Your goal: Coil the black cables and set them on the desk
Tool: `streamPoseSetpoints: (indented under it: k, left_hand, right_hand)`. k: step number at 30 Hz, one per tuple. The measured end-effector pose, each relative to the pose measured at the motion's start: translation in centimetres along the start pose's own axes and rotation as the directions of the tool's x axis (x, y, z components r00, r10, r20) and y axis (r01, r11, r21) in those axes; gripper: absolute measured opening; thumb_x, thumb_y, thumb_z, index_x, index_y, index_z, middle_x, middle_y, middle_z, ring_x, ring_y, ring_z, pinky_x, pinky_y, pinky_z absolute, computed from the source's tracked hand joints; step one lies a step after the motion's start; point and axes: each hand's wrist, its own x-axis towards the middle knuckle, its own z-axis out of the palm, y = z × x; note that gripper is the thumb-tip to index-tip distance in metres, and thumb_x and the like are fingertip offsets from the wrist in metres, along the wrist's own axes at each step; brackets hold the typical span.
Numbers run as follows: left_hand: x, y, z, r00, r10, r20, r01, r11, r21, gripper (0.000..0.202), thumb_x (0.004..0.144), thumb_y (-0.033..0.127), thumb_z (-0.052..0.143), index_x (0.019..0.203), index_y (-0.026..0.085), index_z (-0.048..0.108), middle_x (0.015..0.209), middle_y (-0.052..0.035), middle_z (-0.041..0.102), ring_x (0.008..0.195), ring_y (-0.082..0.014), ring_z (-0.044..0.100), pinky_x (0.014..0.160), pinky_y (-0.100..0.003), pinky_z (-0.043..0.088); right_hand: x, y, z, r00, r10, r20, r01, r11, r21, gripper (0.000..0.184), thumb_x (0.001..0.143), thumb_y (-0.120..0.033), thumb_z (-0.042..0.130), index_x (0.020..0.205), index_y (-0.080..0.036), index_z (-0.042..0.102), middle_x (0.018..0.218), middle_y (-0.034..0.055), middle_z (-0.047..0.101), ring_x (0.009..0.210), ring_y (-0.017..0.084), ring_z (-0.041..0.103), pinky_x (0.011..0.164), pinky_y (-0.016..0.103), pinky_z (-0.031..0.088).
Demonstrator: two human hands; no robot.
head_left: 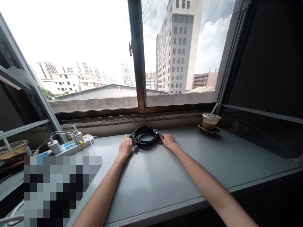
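A coil of black cable [145, 145] lies in a round loop on the grey tabletop [151, 183], close to the window wall. Dark connectors stick out at its left and right sides, and a small pale patch shows at its upper right. At the coil's left side, my left hand [126, 147] has its fingers curled onto the cable. On the opposite side my right hand [168, 140] is closed at the cable's right connector. The fingertips of both hands are partly hidden.
A white power strip [88, 140] with plugged-in chargers is at the left. One iced drink cup [209, 122] stands in a carrier at the back right; another cup [14, 149] is at the far left. Metal rack posts [35, 85] flank the window. A blurred patch covers the lower left.
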Motion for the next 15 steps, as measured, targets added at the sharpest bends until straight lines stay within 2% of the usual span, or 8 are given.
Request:
streamPoseSetpoints:
  k: [15]
  left_hand:
    - [0.08, -0.01, -0.01, 1.0, -0.008, 0.006, 0.008, 1.0, 0.011, 0.029, 0.092, 0.023, 0.018, 0.104, 0.014, 0.043, 0.095, -0.0161, 0.065, 0.094, -0.0285, 0.061, 0.074, -0.035, 0.041]
  right_hand:
    - [0.05, -0.01, 0.11, 1.0, 0.0, -0.01, 0.0, 1.0, -0.003, 0.026, 0.094, -0.036, 0.047, 0.096, -0.013, 0.059, 0.093, 0.0052, 0.06, 0.086, 0.016, 0.058, 0.08, 0.036, 0.048]
